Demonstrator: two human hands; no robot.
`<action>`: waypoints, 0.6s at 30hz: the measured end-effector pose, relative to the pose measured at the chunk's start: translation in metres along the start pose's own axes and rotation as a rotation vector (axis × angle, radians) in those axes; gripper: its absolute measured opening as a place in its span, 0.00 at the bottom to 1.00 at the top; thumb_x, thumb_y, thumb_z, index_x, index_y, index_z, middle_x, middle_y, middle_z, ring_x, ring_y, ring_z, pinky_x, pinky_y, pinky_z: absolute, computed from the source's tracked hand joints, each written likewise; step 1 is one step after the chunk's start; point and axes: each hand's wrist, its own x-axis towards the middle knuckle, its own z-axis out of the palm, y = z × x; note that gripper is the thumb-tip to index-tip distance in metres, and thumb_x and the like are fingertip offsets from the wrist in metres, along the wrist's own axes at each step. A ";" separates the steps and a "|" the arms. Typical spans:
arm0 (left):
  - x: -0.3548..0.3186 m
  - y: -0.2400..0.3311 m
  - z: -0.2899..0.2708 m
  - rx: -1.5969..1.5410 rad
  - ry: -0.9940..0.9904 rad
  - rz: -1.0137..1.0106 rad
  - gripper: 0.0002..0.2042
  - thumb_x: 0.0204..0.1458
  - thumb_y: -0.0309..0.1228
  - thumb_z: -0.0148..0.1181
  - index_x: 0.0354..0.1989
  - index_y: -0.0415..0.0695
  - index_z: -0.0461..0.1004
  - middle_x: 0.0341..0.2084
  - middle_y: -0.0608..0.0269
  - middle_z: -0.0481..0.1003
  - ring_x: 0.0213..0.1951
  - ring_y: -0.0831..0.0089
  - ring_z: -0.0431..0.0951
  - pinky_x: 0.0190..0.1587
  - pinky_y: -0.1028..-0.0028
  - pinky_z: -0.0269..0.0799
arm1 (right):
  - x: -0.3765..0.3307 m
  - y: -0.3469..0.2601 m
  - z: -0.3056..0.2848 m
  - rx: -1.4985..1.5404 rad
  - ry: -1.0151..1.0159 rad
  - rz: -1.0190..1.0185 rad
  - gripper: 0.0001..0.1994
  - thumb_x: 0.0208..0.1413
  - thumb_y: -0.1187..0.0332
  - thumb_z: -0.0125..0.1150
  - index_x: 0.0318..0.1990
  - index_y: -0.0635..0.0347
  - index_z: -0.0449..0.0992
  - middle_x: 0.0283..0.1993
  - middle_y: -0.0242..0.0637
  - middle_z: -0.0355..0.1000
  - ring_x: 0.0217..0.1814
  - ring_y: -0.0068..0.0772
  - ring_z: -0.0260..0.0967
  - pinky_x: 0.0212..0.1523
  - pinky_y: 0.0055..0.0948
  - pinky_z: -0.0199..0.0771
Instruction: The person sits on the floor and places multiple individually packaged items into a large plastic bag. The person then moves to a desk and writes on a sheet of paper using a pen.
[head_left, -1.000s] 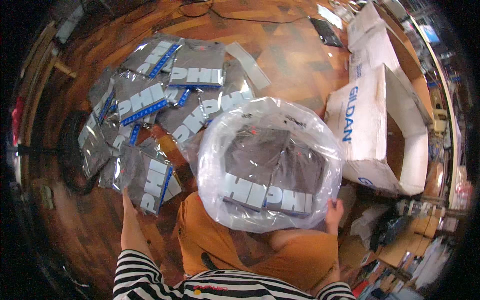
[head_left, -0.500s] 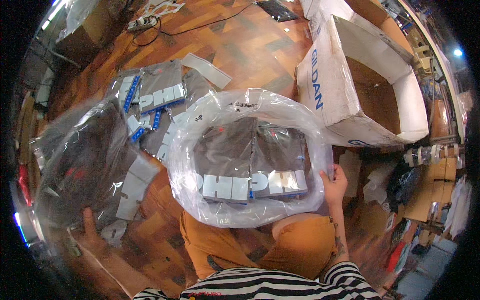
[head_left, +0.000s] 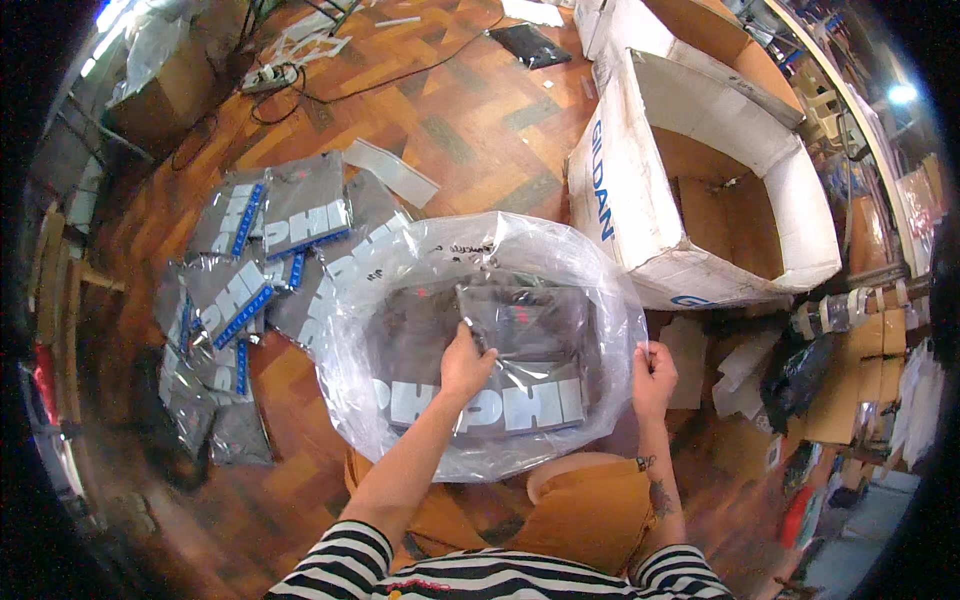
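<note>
A large clear plastic bag [head_left: 610,285] stands wide open in front of my knees, its rim rolled outward. Inside it lie dark grey folded shirts in clear sleeves, printed with big white letters. My left hand [head_left: 464,368] reaches into the bag, fingers closed on the left edge of a packed shirt [head_left: 530,320] that rests over the right side of the contents. Its fingertips are partly hidden by the sleeve. At the bag's right rim, my right hand [head_left: 655,378] pinches the plastic between thumb and fingers.
A loose pile of packed grey shirts [head_left: 305,205] with blue strips spreads over the wooden floor on the left. An open white carton [head_left: 625,200] stands at the right, beyond the bag. A black cable [head_left: 390,85] runs along the far floor; flattened cardboard [head_left: 862,375] leans at the far right.
My left hand has swung from the pile on the left into the bag, bringing a packed shirt with it. My right hand stays on the rim; the whole view has shifted slightly.
</note>
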 end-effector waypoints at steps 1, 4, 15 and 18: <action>0.004 0.004 0.004 0.014 -0.018 0.014 0.30 0.42 0.34 0.69 0.51 0.34 0.63 0.43 0.40 0.75 0.48 0.44 0.75 0.50 0.56 0.70 | -0.001 0.001 -0.002 0.021 0.011 0.007 0.04 0.54 0.77 0.61 0.37 0.65 0.75 0.28 0.27 0.70 0.28 0.15 0.61 0.30 0.20 0.63; 0.021 0.021 0.022 -0.079 0.023 -0.059 0.28 0.44 0.34 0.67 0.50 0.34 0.62 0.43 0.38 0.75 0.47 0.42 0.75 0.49 0.55 0.70 | -0.005 -0.003 -0.003 0.061 -0.099 0.008 0.04 0.55 0.76 0.61 0.38 0.65 0.75 0.30 0.27 0.71 0.30 0.15 0.62 0.31 0.20 0.64; -0.020 0.039 -0.045 -0.063 -0.018 0.283 0.37 0.53 0.44 0.63 0.64 0.34 0.55 0.62 0.39 0.58 0.60 0.47 0.66 0.61 0.57 0.64 | 0.003 0.014 -0.023 -0.181 -0.093 -0.020 0.17 0.57 0.68 0.63 0.52 0.64 0.72 0.33 0.28 0.69 0.29 0.19 0.59 0.31 0.23 0.63; -0.052 -0.011 -0.169 -0.284 0.368 0.551 0.14 0.46 0.27 0.69 0.42 0.43 0.76 0.44 0.55 0.75 0.50 0.58 0.75 0.52 0.64 0.70 | -0.004 -0.056 -0.019 -0.497 -0.094 0.126 0.20 0.58 0.67 0.64 0.55 0.65 0.69 0.34 0.32 0.71 0.30 0.22 0.62 0.34 0.25 0.65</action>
